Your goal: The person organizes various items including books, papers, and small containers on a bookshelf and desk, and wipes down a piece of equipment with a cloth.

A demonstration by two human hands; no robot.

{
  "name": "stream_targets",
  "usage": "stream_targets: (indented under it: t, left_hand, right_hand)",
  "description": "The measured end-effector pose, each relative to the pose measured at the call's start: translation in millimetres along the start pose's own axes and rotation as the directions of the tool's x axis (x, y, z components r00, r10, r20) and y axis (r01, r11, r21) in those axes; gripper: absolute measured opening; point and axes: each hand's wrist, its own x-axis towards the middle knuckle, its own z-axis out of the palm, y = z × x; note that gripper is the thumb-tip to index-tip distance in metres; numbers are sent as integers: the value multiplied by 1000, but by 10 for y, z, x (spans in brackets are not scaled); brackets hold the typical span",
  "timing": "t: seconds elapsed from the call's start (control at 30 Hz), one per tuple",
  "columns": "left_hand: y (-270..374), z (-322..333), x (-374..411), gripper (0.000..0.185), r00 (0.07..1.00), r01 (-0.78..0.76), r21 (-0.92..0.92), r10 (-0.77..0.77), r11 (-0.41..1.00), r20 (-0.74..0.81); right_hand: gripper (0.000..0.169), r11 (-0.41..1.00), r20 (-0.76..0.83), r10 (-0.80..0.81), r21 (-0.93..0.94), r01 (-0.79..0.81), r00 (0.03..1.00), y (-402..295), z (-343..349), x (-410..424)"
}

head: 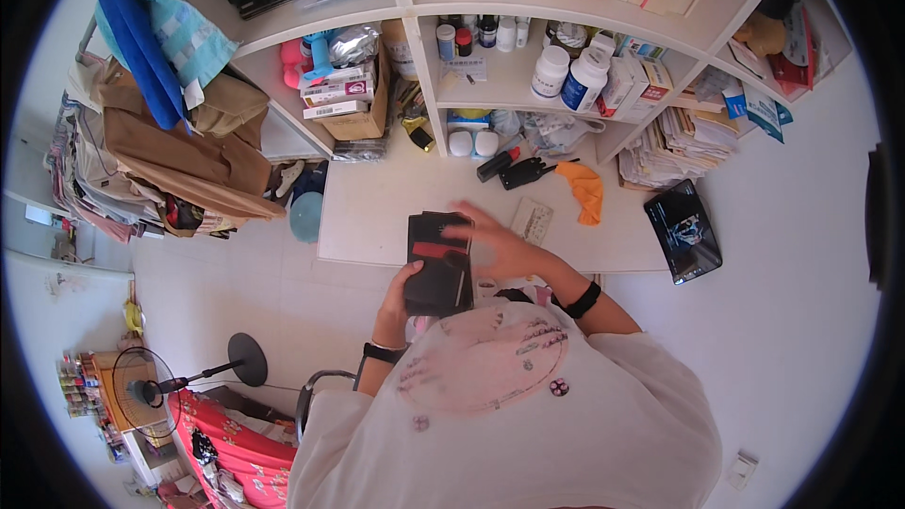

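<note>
My left hand (397, 300) holds a black book-like case (433, 290), gripping its left edge with the thumb on top. A red band (437, 249) crosses the case, with a dark rounded tab at its right end. My right hand (498, 244) hovers at the case's upper right, blurred, with fingers apart and nothing visible in it. Whether its fingertips touch the cover cannot be told. The case is in front of my chest, by the near edge of a white desk (368, 205).
On the desk are a black device with an antenna (523, 174), an orange cloth (583, 192) and a pale flat block (532, 220). A tablet (684, 232) is at the right end. Shelves with bottles (550, 73) and books rise behind. A fan (147, 391) stands lower left.
</note>
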Motion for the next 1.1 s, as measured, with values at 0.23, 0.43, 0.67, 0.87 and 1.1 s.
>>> stream_targets:
  t: [0.23, 0.43, 0.67, 0.87, 1.1]
  left_hand:
    - [74, 78, 42, 38, 998, -15, -69, 10, 998, -68]
    - [150, 105, 78, 40, 997, -41, -61, 38, 997, -60]
    - [201, -49, 209, 44, 990, -133, 13, 134, 991, -52]
    - [340, 158, 211, 60, 949, -288, -11, 287, 958, 134]
    - [929, 195, 7, 75, 840, -410, -45, 396, 911, 370]
  right_hand:
    - [88, 486, -120, 688, -655, -578, 715, 990, 343, -720]
    - [71, 424, -209, 635, -710, -562, 744, 1256, 491, -682]
    - [59, 742, -246, 628, -96, -663, 738, -108, -144, -93]
    - [69, 809, -93, -14, -586, -43, 996, -753, 500, 387]
    - [81, 965, -492, 221, -11, -260, 842, -690, 380, 825]
